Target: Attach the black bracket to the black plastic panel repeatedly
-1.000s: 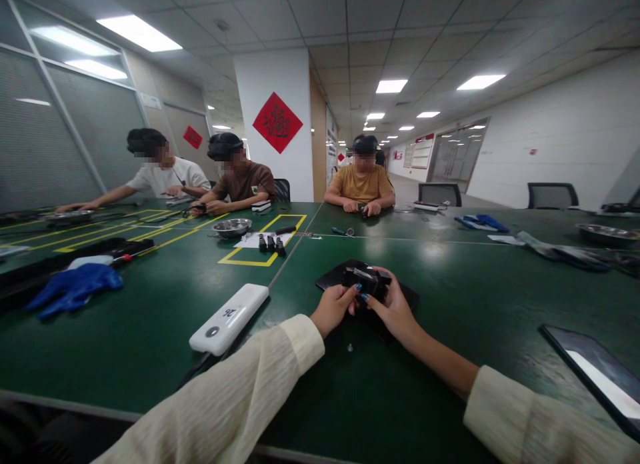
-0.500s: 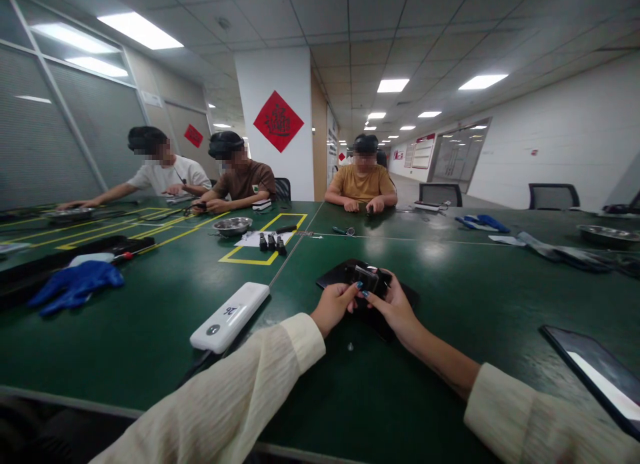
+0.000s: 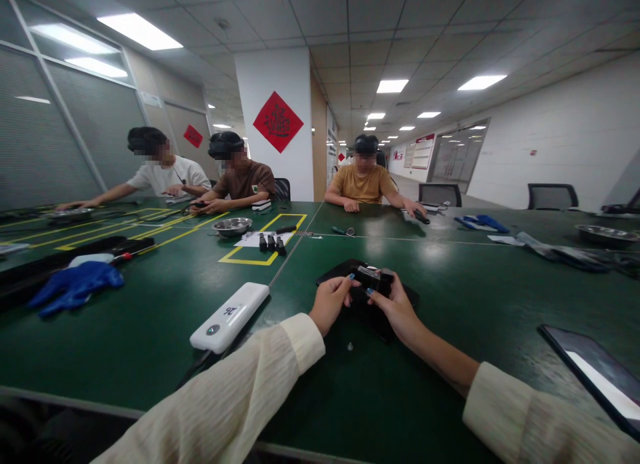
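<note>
My right hand (image 3: pixel 399 309) grips a small black box-shaped part (image 3: pixel 374 279) with a shiny, clear-looking face; its exact kind does not show. Close by on the left, my left hand (image 3: pixel 330 304) is closed, thumb and fingertips pinched together at the part's edge. What those fingertips hold, if anything, is too small to make out. Beneath both hands lies a flat black item (image 3: pixel 336 272), mostly covered by them. A tiny clear piece (image 3: pixel 350 347) rests on the green table (image 3: pixel 320 397) nearer to me.
Left of my arm lies a white power bank (image 3: pixel 231 317) with a cable. Farther off are several black parts (image 3: pixel 271 244), a metal bowl (image 3: pixel 233 227) and blue gloves (image 3: pixel 80 284). A phone (image 3: pixel 595 371) lies at right. Three people sit across the table.
My left fingertips have shifted slightly up and left, away from the part's front. Across the table, the person in yellow has reached a hand sideways, to my right, with a dark object.
</note>
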`<state>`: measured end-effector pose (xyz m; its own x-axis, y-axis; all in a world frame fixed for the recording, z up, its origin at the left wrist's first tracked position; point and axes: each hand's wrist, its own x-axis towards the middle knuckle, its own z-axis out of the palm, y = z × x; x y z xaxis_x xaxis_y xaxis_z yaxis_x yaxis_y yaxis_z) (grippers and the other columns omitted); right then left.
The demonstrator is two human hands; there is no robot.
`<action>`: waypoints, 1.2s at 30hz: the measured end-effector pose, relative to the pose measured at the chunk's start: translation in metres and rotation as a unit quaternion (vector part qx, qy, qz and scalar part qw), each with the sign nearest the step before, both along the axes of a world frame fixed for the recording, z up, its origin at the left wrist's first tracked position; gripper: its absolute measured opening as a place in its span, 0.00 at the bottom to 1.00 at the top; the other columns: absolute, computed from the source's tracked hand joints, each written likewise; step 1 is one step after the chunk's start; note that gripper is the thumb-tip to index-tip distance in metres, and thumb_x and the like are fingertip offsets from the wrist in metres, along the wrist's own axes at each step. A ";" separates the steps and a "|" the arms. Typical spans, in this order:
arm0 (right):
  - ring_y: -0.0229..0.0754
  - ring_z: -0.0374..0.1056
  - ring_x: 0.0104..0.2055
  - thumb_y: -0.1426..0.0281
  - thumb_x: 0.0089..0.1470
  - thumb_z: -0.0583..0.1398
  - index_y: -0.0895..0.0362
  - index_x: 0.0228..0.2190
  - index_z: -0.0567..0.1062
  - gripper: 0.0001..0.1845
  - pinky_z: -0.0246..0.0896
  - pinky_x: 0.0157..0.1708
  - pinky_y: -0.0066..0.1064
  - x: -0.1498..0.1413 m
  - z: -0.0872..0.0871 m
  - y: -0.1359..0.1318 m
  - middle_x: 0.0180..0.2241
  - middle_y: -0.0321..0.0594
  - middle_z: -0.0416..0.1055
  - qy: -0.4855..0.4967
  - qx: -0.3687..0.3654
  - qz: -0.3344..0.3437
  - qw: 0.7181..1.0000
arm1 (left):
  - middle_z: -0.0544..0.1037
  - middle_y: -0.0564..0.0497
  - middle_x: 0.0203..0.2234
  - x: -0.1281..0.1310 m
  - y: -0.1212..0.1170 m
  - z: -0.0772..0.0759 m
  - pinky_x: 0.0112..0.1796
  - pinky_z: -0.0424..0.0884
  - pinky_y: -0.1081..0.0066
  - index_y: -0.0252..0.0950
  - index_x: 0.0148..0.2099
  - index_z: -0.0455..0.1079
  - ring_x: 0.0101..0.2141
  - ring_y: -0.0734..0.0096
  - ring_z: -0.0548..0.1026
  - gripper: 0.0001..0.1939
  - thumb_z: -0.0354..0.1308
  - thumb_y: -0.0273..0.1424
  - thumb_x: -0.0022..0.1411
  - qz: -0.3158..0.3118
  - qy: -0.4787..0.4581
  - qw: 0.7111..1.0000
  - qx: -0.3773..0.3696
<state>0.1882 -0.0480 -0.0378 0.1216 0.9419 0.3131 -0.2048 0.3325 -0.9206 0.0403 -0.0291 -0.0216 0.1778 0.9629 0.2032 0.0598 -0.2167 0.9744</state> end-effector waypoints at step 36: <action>0.30 0.56 0.21 0.64 0.35 0.69 0.58 0.31 0.74 0.18 0.47 0.20 0.24 0.009 0.008 0.000 0.23 0.33 0.67 0.042 -0.089 0.143 0.985 | 0.73 0.51 0.31 0.005 -0.006 -0.002 0.33 0.66 0.74 0.33 0.39 0.69 0.31 0.75 0.71 0.21 0.63 0.43 0.48 -0.108 -0.194 0.967 -0.125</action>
